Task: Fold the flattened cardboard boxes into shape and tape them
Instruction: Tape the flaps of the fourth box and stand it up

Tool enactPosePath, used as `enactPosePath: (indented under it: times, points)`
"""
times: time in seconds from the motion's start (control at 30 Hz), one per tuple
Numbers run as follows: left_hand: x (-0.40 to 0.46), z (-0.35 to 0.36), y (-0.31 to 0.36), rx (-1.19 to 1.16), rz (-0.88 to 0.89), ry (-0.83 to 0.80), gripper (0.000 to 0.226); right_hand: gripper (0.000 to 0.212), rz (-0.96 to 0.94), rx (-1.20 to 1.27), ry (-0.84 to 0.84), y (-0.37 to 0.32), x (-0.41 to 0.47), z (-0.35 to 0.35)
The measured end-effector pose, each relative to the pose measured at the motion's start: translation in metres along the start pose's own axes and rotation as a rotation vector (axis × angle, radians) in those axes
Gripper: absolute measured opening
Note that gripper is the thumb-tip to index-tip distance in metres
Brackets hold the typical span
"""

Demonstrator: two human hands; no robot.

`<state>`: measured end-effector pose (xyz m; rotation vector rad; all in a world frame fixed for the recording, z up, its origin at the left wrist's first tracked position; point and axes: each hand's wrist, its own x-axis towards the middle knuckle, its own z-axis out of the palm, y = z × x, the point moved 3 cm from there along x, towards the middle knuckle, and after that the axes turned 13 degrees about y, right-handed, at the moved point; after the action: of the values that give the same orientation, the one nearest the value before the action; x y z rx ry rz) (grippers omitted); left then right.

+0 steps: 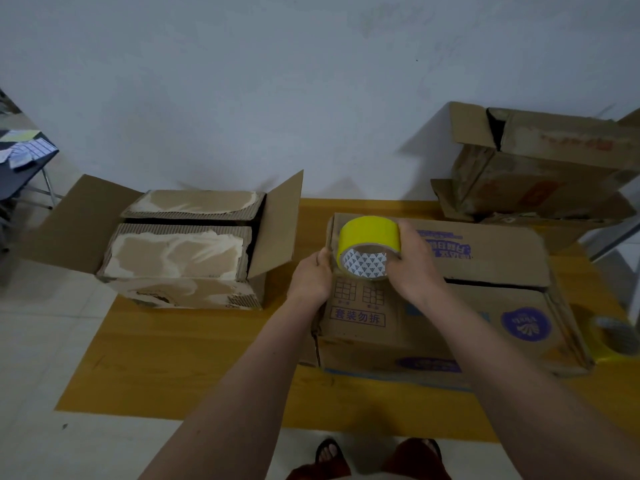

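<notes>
Yellow tape roll (pixel 369 244) sits gripped in the right hand (pixel 414 268) — left hand (pixel 311 277) pinches beside it, both over the printed cardboard box (pixel 485 299).

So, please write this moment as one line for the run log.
step: taping | right hand: holds yellow tape roll | left hand: pinches tape end at box edge | box flaps: closed, untaped

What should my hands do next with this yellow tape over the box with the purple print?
Probably stick the tape's free end down at the near-left end of the flap seam. The right hand grips the yellow tape roll over the purple-printed box, the left hand pinches at the roll's edge, and the seam shows as a dark untaped gap.
</notes>
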<state>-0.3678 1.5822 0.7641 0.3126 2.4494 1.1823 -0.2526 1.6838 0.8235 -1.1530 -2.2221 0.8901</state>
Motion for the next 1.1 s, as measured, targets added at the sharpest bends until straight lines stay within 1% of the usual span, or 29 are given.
enactPosePath:
  times: [0.17,0.3,0.43,0.53,0.67,0.77,0.8,0.9,0.93,1.0,1.03,1.1]
  points:
    - [0.005,-0.013,-0.011,0.076,0.027,0.088,0.046,0.042,-0.044,-0.137,0.026,0.011,0.001,-0.019]
    - [0.007,-0.012,-0.008,0.115,0.057,0.071,0.04,0.039,-0.062,-0.184,0.017,0.01,0.005,-0.03]
    - [0.005,-0.01,-0.004,0.091,0.104,0.073,0.042,0.037,-0.031,-0.201,0.012,0.01,0.008,-0.031]
    - [-0.002,-0.005,0.004,0.014,0.147,-0.006,0.046,0.028,-0.033,-0.232,0.036,0.007,0.009,-0.035]
    - [-0.014,0.007,0.009,-0.021,0.126,-0.193,0.062,0.029,-0.045,-0.265,0.037,0.006,0.009,-0.037]
    - [-0.014,0.015,0.008,-0.041,0.132,-0.238,0.066,0.03,-0.048,-0.281,0.05,0.008,0.01,-0.038]
    - [-0.014,0.017,0.008,-0.054,0.174,-0.226,0.065,0.03,-0.046,-0.278,0.052,0.008,0.01,-0.039]
    - [-0.017,0.019,0.009,-0.017,0.461,-0.155,0.06,0.03,-0.049,-0.277,0.045,0.01,0.011,-0.041]
    - [-0.017,0.02,0.008,0.003,0.506,-0.151,0.059,0.03,-0.045,-0.274,0.042,0.011,0.011,-0.041]
    - [-0.014,0.022,0.002,0.041,0.5,-0.18,0.063,0.03,-0.027,-0.262,0.04,0.014,0.012,-0.043]
    - [-0.011,0.022,-0.002,0.037,0.491,-0.225,0.069,0.031,-0.02,-0.259,0.043,0.016,0.013,-0.044]
    - [-0.009,0.021,-0.004,-0.045,0.441,-0.368,0.087,0.032,-0.013,-0.252,0.045,0.018,0.014,-0.045]
